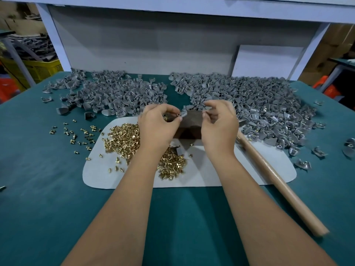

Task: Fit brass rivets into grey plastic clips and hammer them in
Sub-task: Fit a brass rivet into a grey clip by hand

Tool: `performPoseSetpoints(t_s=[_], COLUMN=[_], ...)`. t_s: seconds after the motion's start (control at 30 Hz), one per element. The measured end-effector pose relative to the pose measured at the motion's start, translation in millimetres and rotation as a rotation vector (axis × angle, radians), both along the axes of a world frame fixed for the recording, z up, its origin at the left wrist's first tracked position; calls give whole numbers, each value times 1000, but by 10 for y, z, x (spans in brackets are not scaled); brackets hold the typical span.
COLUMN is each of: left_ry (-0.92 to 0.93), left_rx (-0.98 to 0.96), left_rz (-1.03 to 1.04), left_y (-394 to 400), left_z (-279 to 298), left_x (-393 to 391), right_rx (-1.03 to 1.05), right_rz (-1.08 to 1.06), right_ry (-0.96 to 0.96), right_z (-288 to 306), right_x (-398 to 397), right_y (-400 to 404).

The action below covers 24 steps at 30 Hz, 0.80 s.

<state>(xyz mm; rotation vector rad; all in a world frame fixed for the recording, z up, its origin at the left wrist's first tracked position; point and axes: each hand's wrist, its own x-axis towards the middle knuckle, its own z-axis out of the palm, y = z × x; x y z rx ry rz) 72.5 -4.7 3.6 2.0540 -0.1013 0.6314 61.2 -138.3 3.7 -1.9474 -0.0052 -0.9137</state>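
Left hand (157, 123) pinching grey clip (182, 113) above dark block (189, 125). Right hand (219, 121) fingers curled, pinching something small, too blurred to name. Rivets (123, 139) heaped on white mat (211, 173) under left wrist. Clip piles (249, 96) at back of green surface (48, 189). Hammer handle (278, 187) lying right.

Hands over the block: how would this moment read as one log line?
left hand: pinches grey clip | right hand: fingers pinched, contents unclear | hammer: lying on table
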Motion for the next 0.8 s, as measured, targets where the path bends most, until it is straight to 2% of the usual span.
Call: performPoseSetpoints(t_s=[0.17, 0.4, 0.63, 0.8], left_ry=[-21, -6, 95, 142], left_rx=[-19, -10, -38, -83], left_rz=[7, -47, -97, -155], left_y=[-49, -51, 1, 7], left_z=[-30, -52, -83, -90], left_x=[-17, 17, 83, 77], right_rx=[105, 56, -40, -23], right_rz=[24, 43, 37, 40], right_ry=[51, 76, 89, 142], right_z=[-14, -31, -22, -25], right_x=[43, 40, 9, 21], right_y=[-52, -44, -21, -7])
